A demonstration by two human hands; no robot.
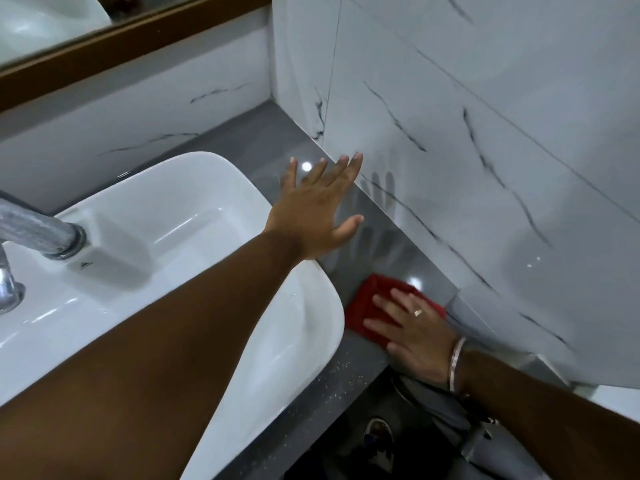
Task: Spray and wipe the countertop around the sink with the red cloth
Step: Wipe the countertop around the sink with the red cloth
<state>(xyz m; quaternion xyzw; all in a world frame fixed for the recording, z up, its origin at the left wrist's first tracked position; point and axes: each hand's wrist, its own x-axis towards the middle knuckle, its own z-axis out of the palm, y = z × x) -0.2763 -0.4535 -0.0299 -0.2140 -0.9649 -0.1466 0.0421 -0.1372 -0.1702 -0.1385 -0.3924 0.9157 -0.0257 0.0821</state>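
R hand is pressing flat, fingers spread, on the red cloth, not gripping it; the cloth is lying on the grey countertop btwn the white sink and the marble-look wall, near the front edge. L hand is hovering wide open, holding nothing, over the sink's far corner and counter w/ fingertips near the wall. A chrome tap is sitting at the sink's left.

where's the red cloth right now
In the head view, the red cloth lies flat on the grey countertop, lower right, between the white sink and the tiled wall, under the right hand.
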